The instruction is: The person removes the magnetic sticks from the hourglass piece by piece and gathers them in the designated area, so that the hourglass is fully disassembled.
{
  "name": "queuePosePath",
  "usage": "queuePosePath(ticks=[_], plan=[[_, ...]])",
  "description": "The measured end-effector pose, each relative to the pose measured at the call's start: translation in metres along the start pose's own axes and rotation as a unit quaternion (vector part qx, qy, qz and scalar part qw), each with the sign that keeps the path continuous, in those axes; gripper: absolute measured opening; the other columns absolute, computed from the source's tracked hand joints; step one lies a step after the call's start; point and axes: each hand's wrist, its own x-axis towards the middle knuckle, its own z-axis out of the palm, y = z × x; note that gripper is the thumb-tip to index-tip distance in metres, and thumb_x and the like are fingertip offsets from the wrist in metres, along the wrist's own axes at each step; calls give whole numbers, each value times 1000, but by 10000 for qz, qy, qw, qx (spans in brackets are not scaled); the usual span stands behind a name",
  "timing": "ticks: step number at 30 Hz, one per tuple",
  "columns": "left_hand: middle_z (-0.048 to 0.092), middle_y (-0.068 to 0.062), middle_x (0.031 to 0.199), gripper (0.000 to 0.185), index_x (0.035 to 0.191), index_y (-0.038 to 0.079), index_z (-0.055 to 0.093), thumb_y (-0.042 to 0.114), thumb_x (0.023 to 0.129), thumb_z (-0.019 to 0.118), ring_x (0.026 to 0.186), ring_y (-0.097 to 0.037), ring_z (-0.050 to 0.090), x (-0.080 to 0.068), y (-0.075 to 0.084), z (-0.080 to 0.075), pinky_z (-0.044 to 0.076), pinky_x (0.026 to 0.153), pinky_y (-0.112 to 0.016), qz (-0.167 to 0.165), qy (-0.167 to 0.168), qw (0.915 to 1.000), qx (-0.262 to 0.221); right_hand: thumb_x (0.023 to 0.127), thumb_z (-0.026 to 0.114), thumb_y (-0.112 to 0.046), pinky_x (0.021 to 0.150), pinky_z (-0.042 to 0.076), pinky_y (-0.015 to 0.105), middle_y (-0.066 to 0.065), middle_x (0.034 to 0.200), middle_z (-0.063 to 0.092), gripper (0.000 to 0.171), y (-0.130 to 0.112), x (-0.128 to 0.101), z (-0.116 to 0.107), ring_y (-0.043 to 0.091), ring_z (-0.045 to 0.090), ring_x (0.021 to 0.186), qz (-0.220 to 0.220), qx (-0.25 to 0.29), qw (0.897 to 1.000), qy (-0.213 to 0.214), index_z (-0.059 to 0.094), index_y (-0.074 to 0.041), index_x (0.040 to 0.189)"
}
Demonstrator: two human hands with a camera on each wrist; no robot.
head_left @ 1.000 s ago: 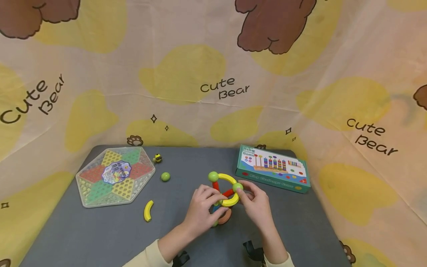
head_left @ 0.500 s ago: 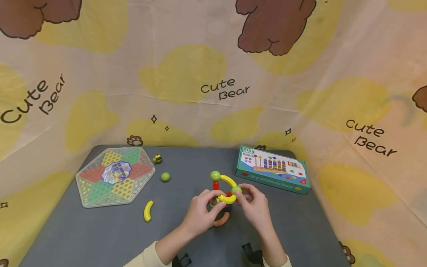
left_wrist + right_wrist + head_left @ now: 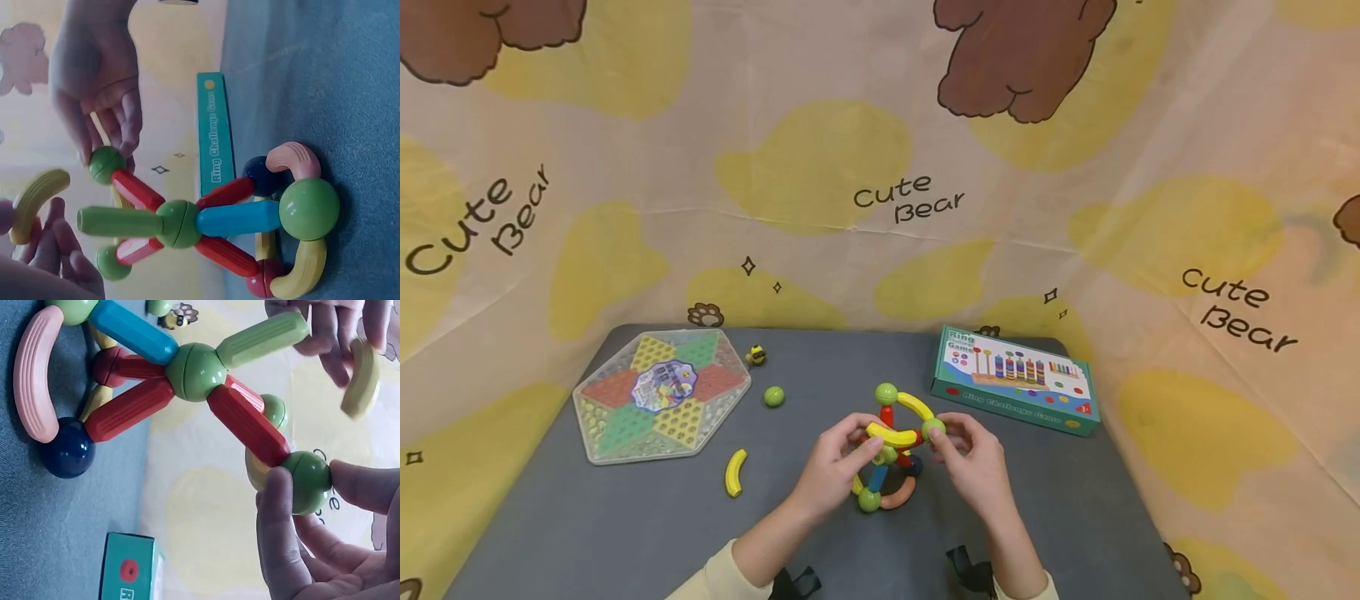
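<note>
A magnetic stick-and-ball model stands on the table, built round a central green ball. Red rods, a blue rod and a light green rod branch from that ball. Its foot has curved yellow and pink rods, a dark blue ball and a red ball. My left hand pinches a loose yellow curved rod, apart from the model in both wrist views. My right hand pinches an upper green ball at a red rod's end between thumb and fingers.
A loose yellow curved rod and a green ball lie left of the model. Behind them are a small bee toy and a hexagonal game board. A Ring Challenge Game box lies at the back right.
My left hand has drawn the yellow curved rod leftward, away from the green ball in my right hand, and turned it. My right hand stays nearly in place on its ball.
</note>
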Motion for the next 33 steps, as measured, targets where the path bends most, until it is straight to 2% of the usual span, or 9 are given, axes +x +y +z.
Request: queuePosePath(ticks=[5,8,11,15,19,22,26,29,33], plan=[[66,-19,106,25,119,-5,57,13,104,50,91,-33,65,-1,-6,-13,54,82,-30,-625,685,9900,-1060,97,68,-35,75,61,33,9,100,74,33,-2,2,-3,23,72,78,122,88,9998,-158,67,-9,118],[63,-13,99,26,118,-7,58,10,102,45,82,-28,62,-5,-18,-21,53,74,-30,-1241,1203,9769,-1254,99,64,-40,77,60,33,9,99,74,38,-2,7,-3,26,72,79,226,141,9994,-207,66,-7,118],[60,-8,94,33,125,-8,56,9,100,43,74,-21,58,-10,-32,-28,51,67,-29,-1906,1353,9641,-1263,100,61,-43,76,59,35,8,91,74,41,-1,14,-2,27,70,76,337,127,9991,-245,66,-7,120],[56,-7,92,43,139,-7,44,10,99,45,71,-17,54,-16,-47,-36,48,65,-30,-2354,1003,9586,-1252,101,58,-43,71,57,35,8,83,70,44,2,28,0,25,66,68,567,185,9975,-382,66,-7,125],[54,-10,96,52,145,-3,35,11,96,49,75,-18,54,-17,-55,-42,47,67,-30,-2391,593,9606,-1289,102,56,-45,68,56,32,9,87,65,48,4,40,1,21,61,70,769,289,9942,-698,69,-4,123],[52,-18,125,55,150,0,32,12,99,49,85,-18,55,-17,-57,-47,50,73,-34,-2319,295,9606,-1502,101,56,-47,70,56,33,10,92,63,50,6,46,1,21,59,76,877,355,9912,-924,71,-3,120],[26,-22,157,58,158,8,25,12,104,44,101,-19,54,-18,-58,-52,53,85,-42,-2291,-93,9525,-2006,100,61,-40,70,57,33,10,95,65,44,9,52,2,20,59,77,936,470,9889,-1053,72,-3,120],[29,-26,153,61,161,14,19,12,105,43,104,-21,54,-18,-59,-53,53,90,-46,-2294,-216,9496,-2127,99,64,-34,67,56,32,10,95,67,37,10,54,2,20,60,74,908,515,9889,-1054,72,-4,119],[43,-24,137,60,160,15,20,12,105,44,99,-23,54,-19,-61,-54,53,87,-46,-2267,-81,9551,-1904,99,65,-31,68,56,35,10,98,69,34,10,52,2,19,60,73,881,487,9893,-1057,72,-6,121]])
